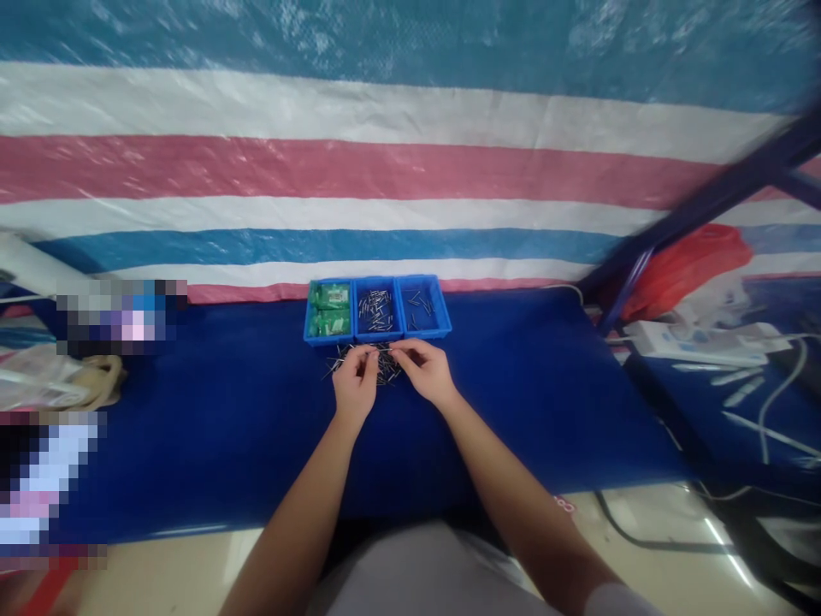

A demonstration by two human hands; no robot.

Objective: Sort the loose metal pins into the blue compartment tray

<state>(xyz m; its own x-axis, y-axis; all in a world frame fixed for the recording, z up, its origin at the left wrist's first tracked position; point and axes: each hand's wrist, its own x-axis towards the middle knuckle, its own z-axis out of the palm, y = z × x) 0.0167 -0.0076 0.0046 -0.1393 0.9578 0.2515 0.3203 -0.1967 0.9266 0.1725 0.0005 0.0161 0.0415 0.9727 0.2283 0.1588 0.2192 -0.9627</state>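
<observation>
Above a loose pile of thin metal pins, my left hand is closed in a pinch. My right hand pinches from the other side, its fingertips close to those of the left. Between them runs a slim, pale metal pin, its ends hidden by my fingers. Just beyond stand three joined blue bins. Green packets fill the left bin. Many dark and silvery pins lie in the middle bin. A few more pins are scattered in the right bin.
A blue-covered table carries everything, with a striped plastic sheet behind it. At the right are a dark metal frame, a red bag and a white power strip. A tan roll lies at the left.
</observation>
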